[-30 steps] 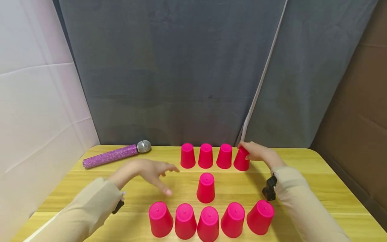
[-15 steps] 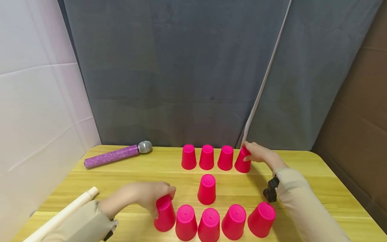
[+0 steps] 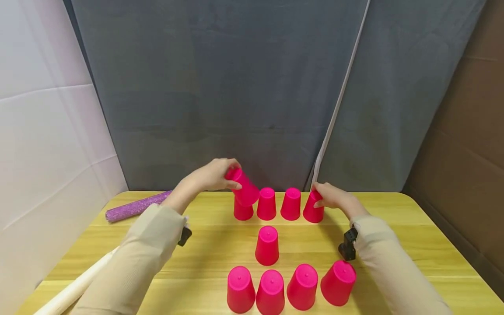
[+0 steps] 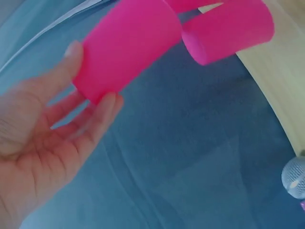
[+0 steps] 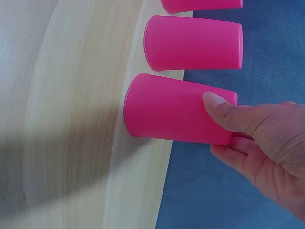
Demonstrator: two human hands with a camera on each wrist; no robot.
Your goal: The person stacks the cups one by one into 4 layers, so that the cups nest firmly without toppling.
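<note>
My left hand point(image 3: 212, 176) holds a pink cup point(image 3: 243, 187) tilted in the air, just above the leftmost cup point(image 3: 242, 211) of the far row; in the left wrist view the held cup point(image 4: 126, 45) lies between thumb and fingers of that hand point(image 4: 47, 138). The right hand point(image 3: 330, 197) grips the rightmost far-row cup point(image 3: 313, 208), which stands upside down on the table; its wrist view shows thumb and fingers of the hand point(image 5: 259, 143) around that cup point(image 5: 178, 110). Two more cups point(image 3: 266, 204) point(image 3: 291, 204) stand between. One cup point(image 3: 267, 246) stands alone mid-table.
Several upside-down pink cups point(image 3: 271, 292) line the near edge of the wooden table point(image 3: 413, 245). A glittery purple microphone point(image 3: 135, 206) lies at the far left. A pale tube point(image 3: 75, 288) lies at the near left. A grey curtain hangs behind.
My left hand took the leftmost near-row cup, lifted it and carried it to the far row. The right hand stayed on the rightmost far cup.
</note>
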